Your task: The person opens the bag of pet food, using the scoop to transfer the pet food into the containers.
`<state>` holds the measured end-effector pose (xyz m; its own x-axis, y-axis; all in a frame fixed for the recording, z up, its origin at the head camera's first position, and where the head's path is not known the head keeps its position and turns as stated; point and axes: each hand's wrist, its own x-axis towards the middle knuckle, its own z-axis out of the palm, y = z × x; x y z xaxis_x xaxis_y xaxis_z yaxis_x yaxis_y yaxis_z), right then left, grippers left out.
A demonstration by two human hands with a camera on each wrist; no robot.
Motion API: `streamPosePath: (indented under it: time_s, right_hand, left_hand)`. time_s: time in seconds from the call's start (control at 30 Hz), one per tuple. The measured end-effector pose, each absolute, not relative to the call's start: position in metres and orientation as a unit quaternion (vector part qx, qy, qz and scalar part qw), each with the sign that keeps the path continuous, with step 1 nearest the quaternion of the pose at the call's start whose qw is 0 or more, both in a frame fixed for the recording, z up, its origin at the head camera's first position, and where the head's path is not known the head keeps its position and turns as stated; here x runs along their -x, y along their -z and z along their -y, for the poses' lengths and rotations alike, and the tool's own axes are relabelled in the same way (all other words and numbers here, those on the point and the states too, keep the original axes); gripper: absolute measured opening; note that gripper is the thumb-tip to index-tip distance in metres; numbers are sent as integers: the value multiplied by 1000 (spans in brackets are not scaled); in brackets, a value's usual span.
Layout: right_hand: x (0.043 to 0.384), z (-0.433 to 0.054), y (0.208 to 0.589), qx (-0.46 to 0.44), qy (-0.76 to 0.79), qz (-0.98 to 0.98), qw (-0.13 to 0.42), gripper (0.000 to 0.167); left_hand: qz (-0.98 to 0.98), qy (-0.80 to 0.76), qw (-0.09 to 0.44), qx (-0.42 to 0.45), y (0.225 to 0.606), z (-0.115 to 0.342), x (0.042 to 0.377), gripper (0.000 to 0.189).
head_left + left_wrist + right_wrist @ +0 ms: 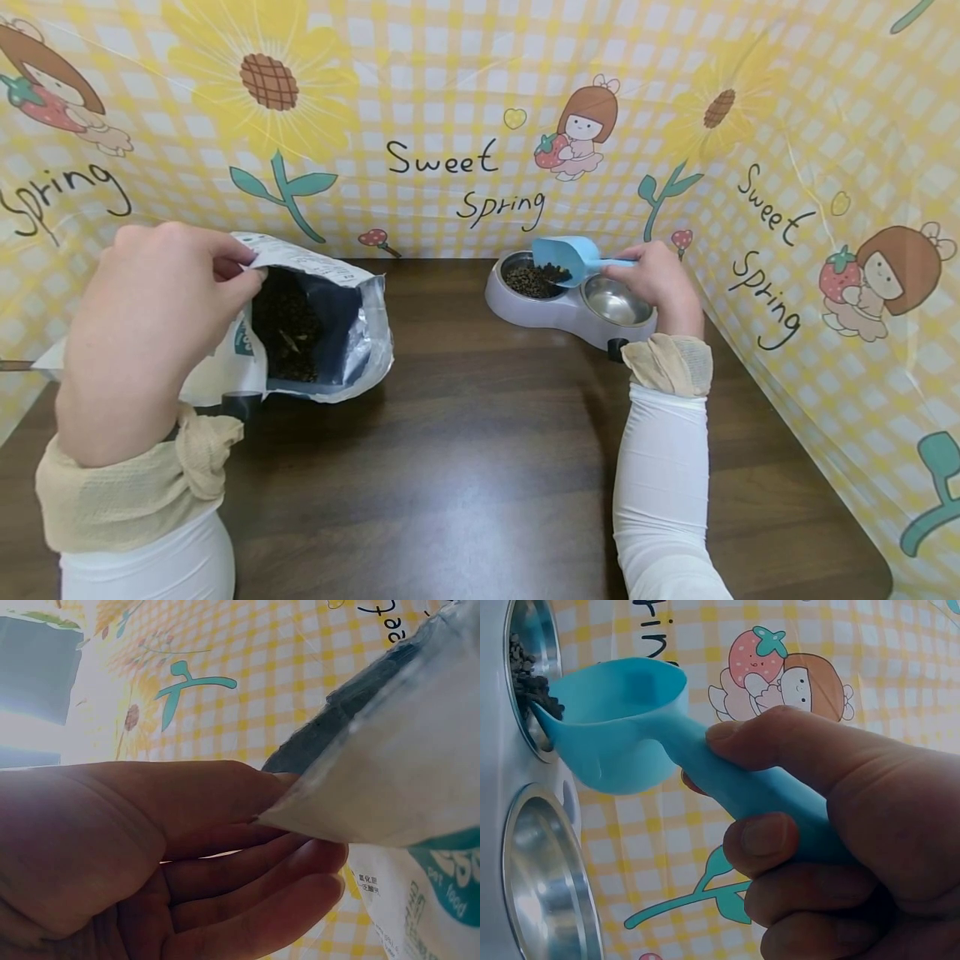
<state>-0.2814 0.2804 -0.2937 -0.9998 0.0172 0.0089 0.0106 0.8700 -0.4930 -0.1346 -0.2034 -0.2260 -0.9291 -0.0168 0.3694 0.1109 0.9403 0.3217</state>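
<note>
My right hand (656,279) grips the handle of a light blue scoop (570,254), its thumb lying along the top in the right wrist view. The scoop is tilted over the left bowl of a pale double pet feeder (543,317), with dark kibble (544,701) at its lip. Brown pellets (528,282) lie in that left bowl; the right steel bowl (544,885) shows bare metal. On the left, my left hand (161,308) pinches the rim of an open white pet food bag (375,333) between thumb and fingers. More kibble (288,333) shows inside the bag's dark lining.
A dark wood table (450,450) lies under everything. Yellow checked cloth walls (442,92) with printed flowers and figures stand at the back and sides, close behind the feeder and bag.
</note>
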Motion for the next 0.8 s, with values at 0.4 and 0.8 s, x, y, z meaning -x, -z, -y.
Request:
streamPosePath:
  time_s: [0.4,0.8]
  right_hand:
    - [281,-280,293,2,-255,967,16,42]
    - [278,-280,287,22,-261,965,15,47]
  left_hand:
    - [967,172,185,23,226,203,135,26]
    - [967,170,186,26,226,204,135,26]
